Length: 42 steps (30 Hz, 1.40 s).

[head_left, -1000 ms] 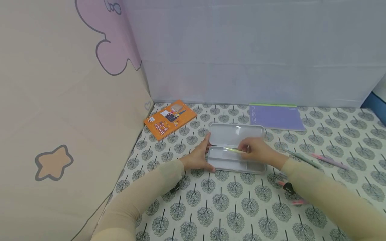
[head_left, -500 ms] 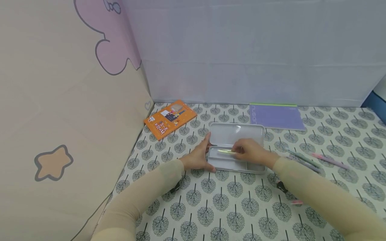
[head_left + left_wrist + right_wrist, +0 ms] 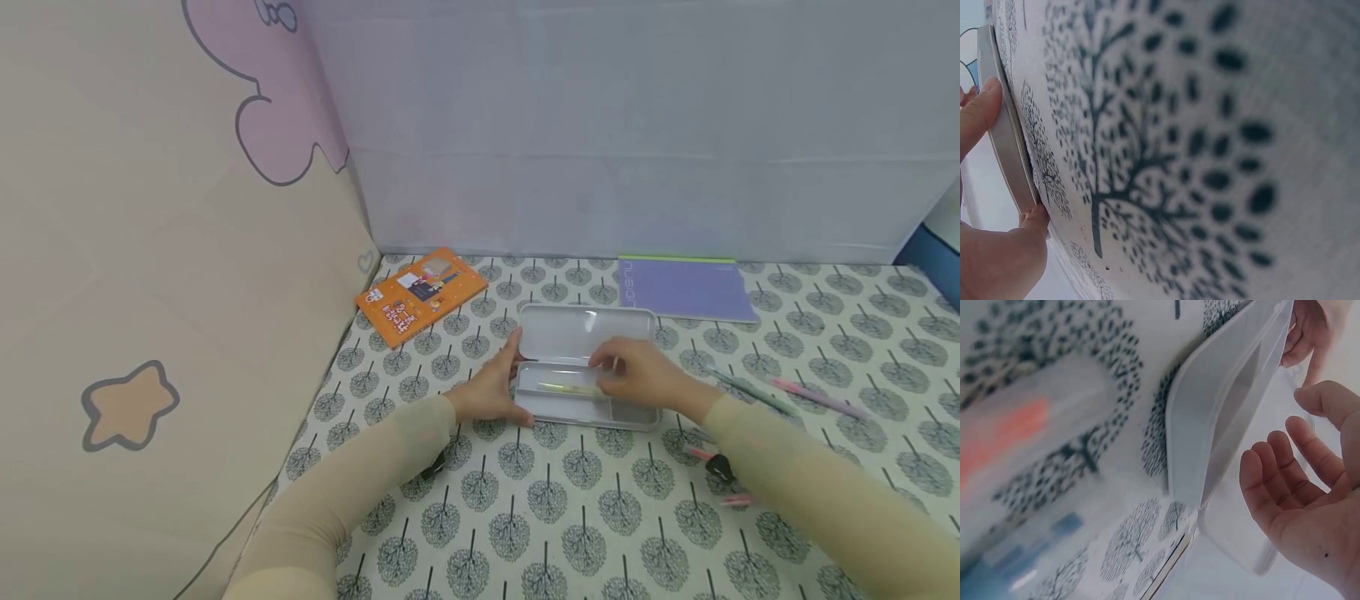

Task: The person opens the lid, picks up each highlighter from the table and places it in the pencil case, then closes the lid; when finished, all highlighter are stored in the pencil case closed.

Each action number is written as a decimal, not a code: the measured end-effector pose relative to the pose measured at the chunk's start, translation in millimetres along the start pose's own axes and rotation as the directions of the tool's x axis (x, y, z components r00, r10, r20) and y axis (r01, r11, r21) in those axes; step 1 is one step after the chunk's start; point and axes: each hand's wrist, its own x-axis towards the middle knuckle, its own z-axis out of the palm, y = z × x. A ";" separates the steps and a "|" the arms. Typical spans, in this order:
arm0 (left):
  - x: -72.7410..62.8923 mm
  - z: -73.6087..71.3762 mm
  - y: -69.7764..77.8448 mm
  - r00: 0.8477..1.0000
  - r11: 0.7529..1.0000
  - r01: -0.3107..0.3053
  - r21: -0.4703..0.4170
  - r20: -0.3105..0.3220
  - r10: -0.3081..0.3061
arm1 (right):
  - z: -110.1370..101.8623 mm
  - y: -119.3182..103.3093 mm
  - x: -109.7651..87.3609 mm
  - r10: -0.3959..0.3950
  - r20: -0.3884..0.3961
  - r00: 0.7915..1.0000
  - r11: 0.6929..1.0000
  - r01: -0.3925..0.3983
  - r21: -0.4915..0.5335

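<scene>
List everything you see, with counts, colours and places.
Case: one, pale grey, centre
Pen: one, yellow, inside the case
Book: one, orange, back left
Notebook: one, purple, beyond the case
Loose pens: two, green and pink, right of case
Other pens: count unclear, some reddish, lower right
Small pieces: two, black, by the sleeves
Cloth: one, white, tree-printed, underneath
Backdrops: two, beige left, lilac back
Left hand: one, gripping the case
Right hand: one, over the case
Sleeves: two, cream

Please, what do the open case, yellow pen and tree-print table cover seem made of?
Open case: glossy plastic or painted metal; its lid shows a bright glint.
Yellow pen: perhaps plastic, by its colour; finish too small to tell.
Tree-print table cover: likely matte fabric; grainy, weave-like surface.
</scene>
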 end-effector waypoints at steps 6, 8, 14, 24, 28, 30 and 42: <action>-0.1 0.1 -0.7 1.000 1.000 0.003 -0.003 0.003 -0.003 | -14.9 9.2 -16.0 0.034 -0.039 0.999 0.999 -0.034 -0.005; 0.3 0.2 -1.2 1.000 1.000 0.001 -0.014 0.003 -0.001 | -20.1 13.0 -21.5 0.039 -0.060 0.997 0.999 -0.039 -0.008; 1.4 0.6 -1.9 1.000 1.000 -0.006 -0.026 0.006 0.006 | -37.6 25.8 -41.2 0.048 -0.112 0.993 0.998 -0.051 -0.029; 1.4 0.4 -2.0 1.000 1.000 -0.018 -0.014 0.006 0.018 | -61.3 55.0 -79.1 0.089 -0.182 0.979 0.990 -0.108 -0.095; 0.7 0.0 -1.0 1.000 1.000 -0.011 -0.014 0.010 0.011 | -70.1 69.5 -95.0 0.110 -0.196 0.974 0.984 -0.135 -0.119; 0.3 -0.4 -0.2 1.000 1.000 -0.008 -0.016 0.011 0.008 | -74.4 77.0 -102.7 0.146 -0.193 0.970 0.979 -0.170 -0.116; -0.8 0.1 1.8 1.000 1.000 -0.004 -0.023 0.008 0.004 | -92.1 109.8 -142.1 0.330 -0.203 0.922 0.929 -0.356 -0.105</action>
